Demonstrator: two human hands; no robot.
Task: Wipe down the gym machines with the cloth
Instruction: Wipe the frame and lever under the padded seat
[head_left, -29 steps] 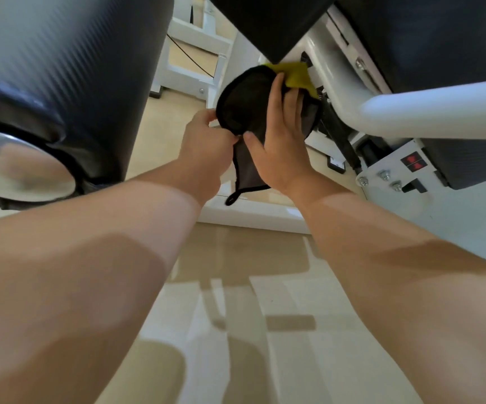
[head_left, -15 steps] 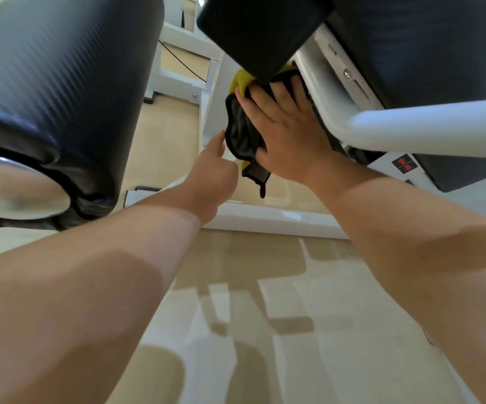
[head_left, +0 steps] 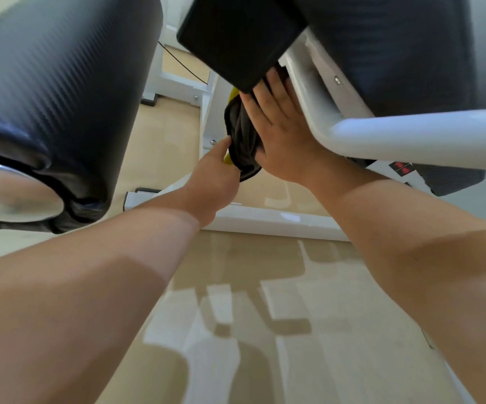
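A dark grey cloth [head_left: 243,138] with a yellow side hangs bunched under the black seat pad [head_left: 236,39] of a white-framed gym machine. My right hand [head_left: 279,126] lies flat with straight fingers on the cloth, pressing it up against the machine's white frame [head_left: 317,91] just below the pad. My left hand [head_left: 215,176] pinches the cloth's lower edge between thumb and fingers. The upper part of the cloth is hidden behind my right hand and the pad.
A large black roller pad [head_left: 60,91] with a chrome end cap [head_left: 11,196] fills the left. A white tube [head_left: 425,135] crosses on the right, with red warning labels [head_left: 400,167] below it. The white base rail [head_left: 265,220] lies on the glossy beige floor.
My right hand has slid the cloth further up under the seat pad. My left hand has moved in and taken the cloth's lower edge again.
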